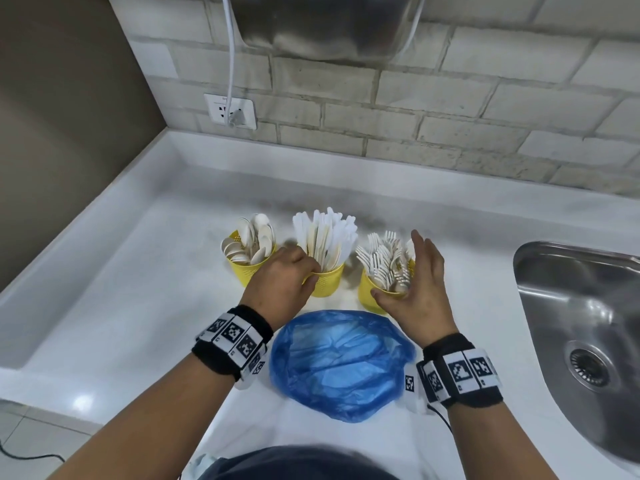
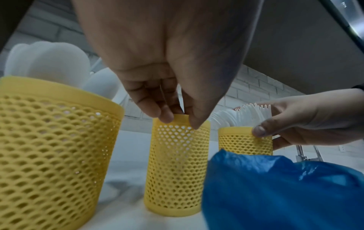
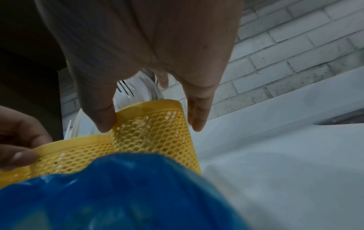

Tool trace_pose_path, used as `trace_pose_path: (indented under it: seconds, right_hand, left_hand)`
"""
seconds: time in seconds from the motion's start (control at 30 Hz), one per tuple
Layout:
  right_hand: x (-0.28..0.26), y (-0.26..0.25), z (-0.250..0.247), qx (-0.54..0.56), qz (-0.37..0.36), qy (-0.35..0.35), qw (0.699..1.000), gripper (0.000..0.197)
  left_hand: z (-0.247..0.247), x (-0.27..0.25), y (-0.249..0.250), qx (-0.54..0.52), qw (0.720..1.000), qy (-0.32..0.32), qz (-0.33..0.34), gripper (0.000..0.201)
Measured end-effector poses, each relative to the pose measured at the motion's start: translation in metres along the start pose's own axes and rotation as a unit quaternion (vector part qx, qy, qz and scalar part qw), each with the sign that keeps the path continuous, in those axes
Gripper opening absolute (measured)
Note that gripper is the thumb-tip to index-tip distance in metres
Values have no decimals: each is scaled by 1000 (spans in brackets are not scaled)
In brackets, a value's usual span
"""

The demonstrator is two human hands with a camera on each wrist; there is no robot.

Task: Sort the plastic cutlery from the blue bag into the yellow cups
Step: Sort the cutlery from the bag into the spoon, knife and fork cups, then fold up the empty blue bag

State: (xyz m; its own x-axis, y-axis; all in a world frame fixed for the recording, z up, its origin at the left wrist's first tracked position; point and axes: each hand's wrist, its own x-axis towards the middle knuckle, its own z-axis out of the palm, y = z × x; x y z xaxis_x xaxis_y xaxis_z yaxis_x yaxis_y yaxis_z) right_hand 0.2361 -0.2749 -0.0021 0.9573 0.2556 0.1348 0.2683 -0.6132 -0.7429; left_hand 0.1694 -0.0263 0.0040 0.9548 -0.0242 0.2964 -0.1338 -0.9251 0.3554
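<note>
Three yellow mesh cups stand in a row on the white counter. The left cup [image 1: 242, 271] [image 2: 49, 147] holds spoons, the middle cup [image 1: 329, 280] [image 2: 175, 171] knives, the right cup [image 1: 367, 292] [image 3: 157, 133] forks. My left hand [image 1: 311, 271] [image 2: 181, 121] pinches the near rim of the middle cup between thumb and fingers. My right hand [image 1: 398, 268] [image 3: 151, 124] straddles the fork cup: the thumb rests on its near rim and the straight fingers stand beside the forks. The crumpled blue bag [image 1: 341, 365] [image 2: 275, 194] lies just in front of the cups, between my wrists.
A steel sink [image 1: 588, 306] is sunk into the counter at the right. A brick wall with a socket [image 1: 230, 110] and white cable runs behind, and a steel appliance [image 1: 322, 26] hangs above. The counter's raised edge [image 1: 104, 209] runs along the left.
</note>
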Motion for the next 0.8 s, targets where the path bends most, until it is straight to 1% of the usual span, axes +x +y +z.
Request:
trace_pose_path:
  seconds: [0.13,0.3,0.43,0.5,0.57,0.63,0.67,0.73,0.77,0.8]
  right_hand:
    - [-1,3,3,-5,-26,14,1000,112]
    - [-4,-1,3,-4,-21,21,1000,111]
    - [-5,-3,-1,7,-16,-1,1000,111]
    - [-6,-3,-4,19,-16,-15,1000,111]
    - [-9,-3,-7,21,-22,-9,1000,107]
    - [-13,-5,-11,20,-27,18,999,98]
    - [-15,-8,-13,23,-29,37,999,93]
    - [-19,-14,-17,32,-39,77,996,82]
    - [-22,-20,-18,37,-48,97,993,76]
    - [-25,-26,-18,44,-57,116,991,70]
  left_hand:
    - [0,-2,-3,-1,1000,5,-2,10]
    - [-4,-8,-4,-16,1000,-3,-2,12]
    - [-17,-15,7,-48,998,25,-31,15]
    - [-24,-23,14,-42,998,16,-41,23]
    - [-27,-32,18,3,997,-38,-64,31]
    - [-25,-41,17,55,987,-110,-102,37]
    - [-22,-44,15,77,978,-150,-125,45]
    - [-15,-51,10,106,951,-239,-163,68]
    - [-12,-53,8,109,939,-276,-173,71]
    - [-9,-55,7,103,932,-300,-177,67]
